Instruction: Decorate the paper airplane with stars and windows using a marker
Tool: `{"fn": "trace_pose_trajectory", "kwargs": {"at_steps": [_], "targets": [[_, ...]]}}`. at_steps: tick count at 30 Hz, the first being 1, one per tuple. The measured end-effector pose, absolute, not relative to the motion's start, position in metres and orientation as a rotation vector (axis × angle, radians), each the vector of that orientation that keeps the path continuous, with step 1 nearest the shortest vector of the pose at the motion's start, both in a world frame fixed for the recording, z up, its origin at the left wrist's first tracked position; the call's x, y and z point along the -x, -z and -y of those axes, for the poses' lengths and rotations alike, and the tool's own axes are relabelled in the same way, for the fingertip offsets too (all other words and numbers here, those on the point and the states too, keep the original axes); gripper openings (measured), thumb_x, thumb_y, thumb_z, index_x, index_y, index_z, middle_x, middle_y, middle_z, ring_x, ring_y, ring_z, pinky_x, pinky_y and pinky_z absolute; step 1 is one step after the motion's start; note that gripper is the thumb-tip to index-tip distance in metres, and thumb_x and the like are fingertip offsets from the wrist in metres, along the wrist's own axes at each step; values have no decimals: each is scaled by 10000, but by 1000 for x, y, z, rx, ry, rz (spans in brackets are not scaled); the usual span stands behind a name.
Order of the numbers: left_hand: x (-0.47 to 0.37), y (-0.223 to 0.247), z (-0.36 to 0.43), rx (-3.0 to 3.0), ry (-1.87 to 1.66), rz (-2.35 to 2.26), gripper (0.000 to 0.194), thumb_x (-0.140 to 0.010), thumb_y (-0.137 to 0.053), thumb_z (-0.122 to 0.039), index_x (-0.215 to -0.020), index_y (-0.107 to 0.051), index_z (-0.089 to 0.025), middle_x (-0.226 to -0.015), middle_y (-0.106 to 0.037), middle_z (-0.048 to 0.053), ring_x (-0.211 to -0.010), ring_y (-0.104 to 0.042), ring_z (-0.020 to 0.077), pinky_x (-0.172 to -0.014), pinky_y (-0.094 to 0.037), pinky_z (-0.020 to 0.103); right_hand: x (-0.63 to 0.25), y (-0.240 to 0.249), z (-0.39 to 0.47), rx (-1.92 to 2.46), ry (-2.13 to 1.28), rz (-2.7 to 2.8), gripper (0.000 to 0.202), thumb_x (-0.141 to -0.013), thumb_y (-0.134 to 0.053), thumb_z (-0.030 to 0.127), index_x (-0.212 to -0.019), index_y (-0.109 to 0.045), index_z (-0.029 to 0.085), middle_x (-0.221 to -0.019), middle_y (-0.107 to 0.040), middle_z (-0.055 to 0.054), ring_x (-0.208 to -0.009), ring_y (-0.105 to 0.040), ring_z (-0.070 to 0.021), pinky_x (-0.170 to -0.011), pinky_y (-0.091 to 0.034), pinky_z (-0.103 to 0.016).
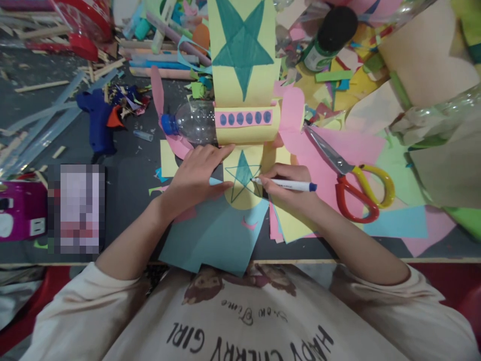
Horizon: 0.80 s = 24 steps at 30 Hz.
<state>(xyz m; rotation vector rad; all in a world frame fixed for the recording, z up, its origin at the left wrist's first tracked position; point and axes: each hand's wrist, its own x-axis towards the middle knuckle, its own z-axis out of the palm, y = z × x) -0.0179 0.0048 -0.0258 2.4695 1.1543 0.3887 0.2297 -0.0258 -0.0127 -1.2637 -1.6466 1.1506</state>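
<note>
My right hand grips a white marker pen with a blue end. Its tip touches a star outline on the near yellow paper flap; the star's upper part is coloured green. Fingers apart, my left hand lies against the flap's left side and holds nothing. Just beyond both hands is a clear plastic bottle on its side, with a blue cap, wrapped in yellow paper. A pink strip with blue dots runs along the wrap. The far yellow flap bears a fully coloured green star.
Red-and-yellow scissors lie open on paper sheets at the right. A blue glue gun and a phone are at the left. A black-capped bottle stands beyond. Teal paper overhangs the table's near edge.
</note>
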Motion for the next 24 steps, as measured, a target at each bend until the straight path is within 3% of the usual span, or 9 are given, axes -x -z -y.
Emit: {"fn": "trace_pose_trajectory", "kwargs": {"at_steps": [10,24], "targets": [[17,25,-4,-2453,-359,-1193,702,-1002,-552,-589,-1524,-486,-124,-1207,-650,125,-1090,-584,282,-960,-437,360,-233,13,26,1177,-1180,1819,221,-893,-629,287,-697,-696,209,-664,-726,-18,-607,-665,-150,-564,-492,-257],[18,26,-4,-2410,-358,-1180,823,-986,-427,-733,-1540,-470,-126,-1200,-630,129,-1071,-557,284,-966,-425,376,-230,13,25,1294,-1181,1615,217,-838,-634,271,-632,-651,203,-604,-659,0,-527,-548,-117,-486,-392,-246]]}}
